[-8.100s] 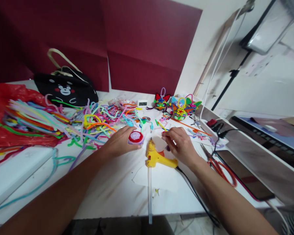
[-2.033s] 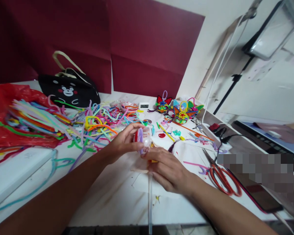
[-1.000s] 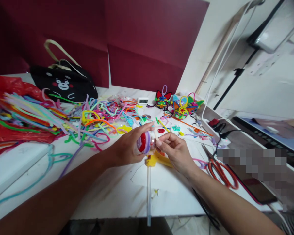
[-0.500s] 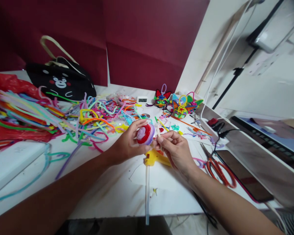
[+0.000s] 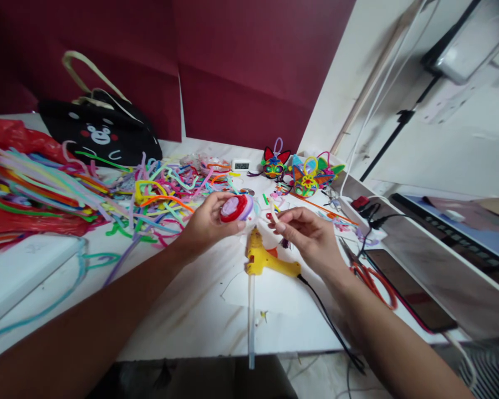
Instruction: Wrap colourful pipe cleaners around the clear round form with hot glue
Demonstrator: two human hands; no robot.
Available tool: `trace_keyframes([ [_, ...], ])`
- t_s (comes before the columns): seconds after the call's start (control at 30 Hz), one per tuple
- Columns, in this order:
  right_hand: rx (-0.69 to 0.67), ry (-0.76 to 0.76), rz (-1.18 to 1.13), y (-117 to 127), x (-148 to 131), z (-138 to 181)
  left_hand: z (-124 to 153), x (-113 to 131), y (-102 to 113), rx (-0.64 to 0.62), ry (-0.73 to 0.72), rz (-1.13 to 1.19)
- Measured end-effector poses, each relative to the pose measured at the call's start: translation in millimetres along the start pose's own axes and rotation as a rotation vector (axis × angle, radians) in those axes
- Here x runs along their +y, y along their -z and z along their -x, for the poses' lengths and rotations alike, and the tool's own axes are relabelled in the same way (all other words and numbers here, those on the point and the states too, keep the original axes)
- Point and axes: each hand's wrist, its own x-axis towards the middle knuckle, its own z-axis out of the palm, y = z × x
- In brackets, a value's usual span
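My left hand (image 5: 208,221) is closed round a ball of coiled pipe cleaner (image 5: 237,211) in lilac, red and purple. Its lilac spiral end faces up and to the left. Between the thumb and fingers of my right hand (image 5: 303,230) is a short, pale pipe cleaner piece (image 5: 273,210), pointing upward. A gap separates the two hands. Below and between them lies a yellow glue gun (image 5: 270,263) on the table, with a long clear glue stick (image 5: 251,321) sticking out of its back toward me.
Loose pipe cleaners (image 5: 162,183) heap up at left, beside a red plastic bag (image 5: 8,133) and a black bag (image 5: 100,130). Finished cat-like ornaments (image 5: 305,180) stand at the back. Scissors (image 5: 374,282) and a phone (image 5: 411,288) lie right; a white box (image 5: 29,271) is left.
My hands have moved apart: the left went left with the ball, and the ball has turned. The right shifted slightly right with the pale piece, uncovering more of the glue gun.
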Motion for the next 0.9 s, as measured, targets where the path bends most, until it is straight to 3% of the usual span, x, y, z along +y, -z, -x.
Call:
trace_keyframes([
  [0.13,-0.017,0.201,0.417,19.1,3.4,-7.5,-5.7,5.7,7.2,0.081,0.032,0.049],
  [0.23,-0.105,0.322,0.652,21.9,13.2,-10.2,-9.7,5.1,11.2,0.129,0.043,0.093],
  [0.4,-0.306,0.508,0.726,9.0,24.6,-7.7,-12.9,2.4,14.3,0.176,0.036,0.150],
  [0.57,-0.506,0.768,0.859,-11.7,14.3,0.7,-13.7,0.5,17.3,0.167,0.048,0.171],
  [0.77,-0.651,0.917,1.121,-34.7,12.8,2.4,-16.8,-2.9,21.5,0.173,-0.009,0.188],
  [0.9,-0.725,0.823,1.117,-40.1,15.3,4.1,-16.2,-1.6,21.5,0.163,-0.003,0.182],
])
